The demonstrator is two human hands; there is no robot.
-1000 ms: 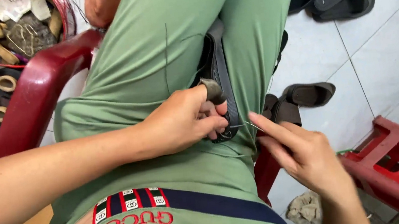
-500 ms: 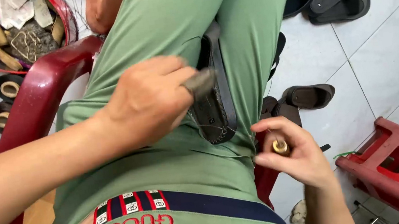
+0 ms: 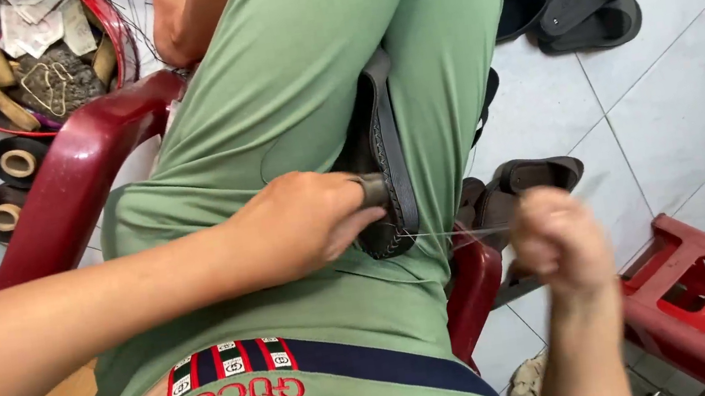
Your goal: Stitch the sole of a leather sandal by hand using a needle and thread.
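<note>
Clamped between green-trousered thighs, the dark stitched-edge shoe (image 3: 385, 166) is pinched by left fingers (image 3: 362, 201); right hand (image 3: 558, 239) fists taut thread (image 3: 457, 234).

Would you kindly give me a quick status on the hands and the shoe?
Left hand gripping shoe between knees. Right hand blurred, pulling thread taut. Nothing in the way.

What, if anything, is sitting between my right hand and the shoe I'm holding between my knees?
Nothing solid. Only a taut thread spans the gap from the dark shoe to the right hand. The left hand presses on the shoe's near end.
</note>
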